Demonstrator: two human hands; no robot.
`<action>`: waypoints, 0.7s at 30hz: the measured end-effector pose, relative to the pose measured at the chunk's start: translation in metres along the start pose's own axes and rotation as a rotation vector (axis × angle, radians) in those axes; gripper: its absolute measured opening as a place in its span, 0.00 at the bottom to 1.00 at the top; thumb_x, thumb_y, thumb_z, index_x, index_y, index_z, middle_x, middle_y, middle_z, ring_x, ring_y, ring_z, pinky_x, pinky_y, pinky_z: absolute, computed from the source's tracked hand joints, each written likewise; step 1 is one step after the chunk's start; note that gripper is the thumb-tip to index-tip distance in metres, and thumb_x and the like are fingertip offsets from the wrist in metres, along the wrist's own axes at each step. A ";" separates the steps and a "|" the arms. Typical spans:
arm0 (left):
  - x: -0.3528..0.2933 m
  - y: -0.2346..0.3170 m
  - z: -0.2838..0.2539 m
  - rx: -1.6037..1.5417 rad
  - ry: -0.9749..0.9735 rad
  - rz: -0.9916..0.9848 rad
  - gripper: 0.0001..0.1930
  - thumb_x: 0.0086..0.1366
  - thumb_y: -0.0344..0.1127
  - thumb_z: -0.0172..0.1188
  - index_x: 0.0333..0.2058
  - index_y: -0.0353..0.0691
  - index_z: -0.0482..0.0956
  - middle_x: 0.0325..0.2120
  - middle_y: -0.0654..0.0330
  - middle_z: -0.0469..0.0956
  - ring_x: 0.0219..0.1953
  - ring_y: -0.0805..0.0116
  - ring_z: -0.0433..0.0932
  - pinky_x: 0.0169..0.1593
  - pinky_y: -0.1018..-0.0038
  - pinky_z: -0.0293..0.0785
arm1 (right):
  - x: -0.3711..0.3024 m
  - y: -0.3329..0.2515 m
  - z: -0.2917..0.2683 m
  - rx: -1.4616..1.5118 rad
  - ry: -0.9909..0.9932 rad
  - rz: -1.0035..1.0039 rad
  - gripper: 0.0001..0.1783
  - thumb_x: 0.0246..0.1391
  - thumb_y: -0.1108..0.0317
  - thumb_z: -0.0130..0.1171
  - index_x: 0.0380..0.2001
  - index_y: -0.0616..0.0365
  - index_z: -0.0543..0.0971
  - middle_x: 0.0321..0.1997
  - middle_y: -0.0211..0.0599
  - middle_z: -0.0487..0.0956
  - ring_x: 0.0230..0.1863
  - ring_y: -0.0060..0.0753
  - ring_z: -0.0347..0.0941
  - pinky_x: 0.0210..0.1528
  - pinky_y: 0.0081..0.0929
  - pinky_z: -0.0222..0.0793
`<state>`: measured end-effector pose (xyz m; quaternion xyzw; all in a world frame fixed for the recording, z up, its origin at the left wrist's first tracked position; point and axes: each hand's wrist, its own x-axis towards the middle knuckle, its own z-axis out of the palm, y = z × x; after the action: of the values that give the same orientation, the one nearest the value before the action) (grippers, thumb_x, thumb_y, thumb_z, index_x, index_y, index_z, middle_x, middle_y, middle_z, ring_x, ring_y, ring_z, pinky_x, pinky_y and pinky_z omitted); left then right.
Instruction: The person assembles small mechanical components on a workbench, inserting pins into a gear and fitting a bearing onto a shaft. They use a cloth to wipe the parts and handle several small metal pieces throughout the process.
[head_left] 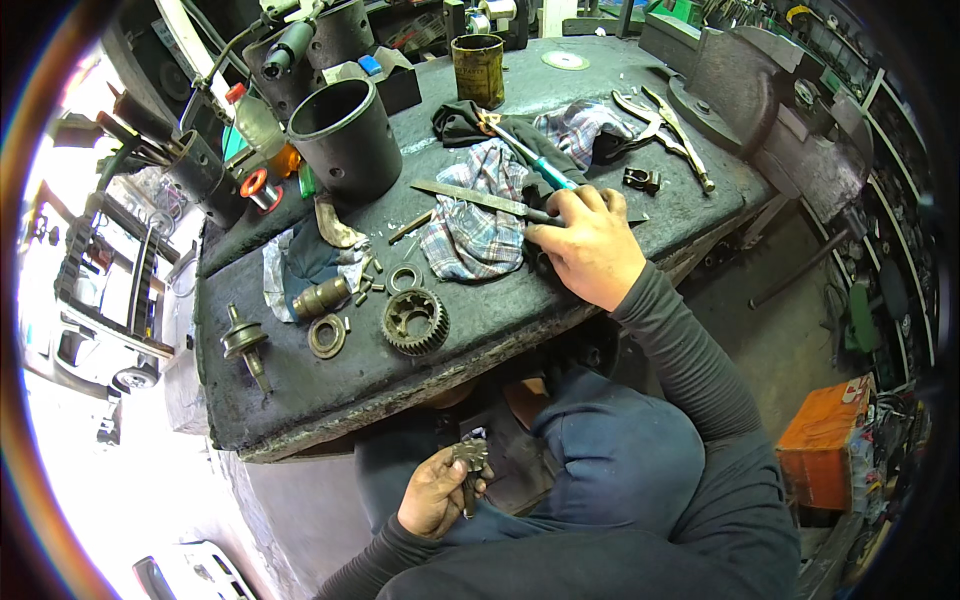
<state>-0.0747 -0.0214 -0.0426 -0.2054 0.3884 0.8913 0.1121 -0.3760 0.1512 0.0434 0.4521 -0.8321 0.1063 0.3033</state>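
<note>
My left hand [433,492], held low over my lap, is closed round a small toothed gear with a shaft [470,458]. Its teeth stick up above the fingers and the shaft points down. Up on the bench, my right hand [590,245] has its fingers bent over the dark handle end of a flat metal file [470,197]. The palm hides part of that end. Under the file lies a checked cloth [475,240]. Just beyond my right fingers is a screwdriver with a turquoise handle [553,173].
On the bench [330,415] lie a large ring gear [415,321], a flat ring [327,336], small rollers and a shaft part [243,347]. A black cylinder [346,140] and a yellow can [478,72] stand behind. Locking pliers [665,130] and a vise [770,110] are at right.
</note>
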 end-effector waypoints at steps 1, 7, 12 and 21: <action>-0.001 0.001 0.001 0.005 -0.012 0.008 0.27 0.67 0.45 0.60 0.54 0.28 0.68 0.38 0.50 0.78 0.35 0.64 0.76 0.42 0.70 0.75 | 0.001 -0.001 0.000 -0.023 -0.004 0.015 0.08 0.44 0.67 0.61 0.32 0.44 0.80 0.39 0.34 0.73 0.47 0.40 0.70 0.51 0.48 0.58; -0.005 0.007 0.001 0.083 -0.030 0.051 0.33 0.63 0.45 0.64 0.57 0.25 0.66 0.39 0.46 0.80 0.35 0.64 0.78 0.41 0.73 0.76 | -0.016 0.050 -0.026 -0.057 -0.035 0.371 0.12 0.48 0.70 0.58 0.38 0.49 0.81 0.40 0.35 0.73 0.49 0.43 0.69 0.48 0.46 0.63; -0.006 0.012 0.000 0.126 -0.042 0.047 0.24 0.66 0.34 0.61 0.56 0.25 0.68 0.42 0.50 0.81 0.37 0.68 0.79 0.41 0.76 0.74 | -0.032 0.067 -0.018 0.052 -0.161 0.355 0.10 0.52 0.69 0.59 0.38 0.46 0.82 0.45 0.34 0.73 0.51 0.44 0.68 0.48 0.47 0.63; -0.007 0.011 0.002 0.145 -0.069 0.080 0.25 0.65 0.35 0.62 0.55 0.26 0.68 0.40 0.51 0.81 0.36 0.69 0.79 0.41 0.77 0.74 | -0.022 0.074 -0.039 0.446 0.057 0.521 0.07 0.58 0.69 0.55 0.38 0.59 0.76 0.32 0.52 0.79 0.37 0.57 0.76 0.38 0.44 0.68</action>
<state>-0.0729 -0.0279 -0.0312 -0.1501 0.4557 0.8711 0.1044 -0.4115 0.2258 0.0680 0.2764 -0.8671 0.3719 0.1829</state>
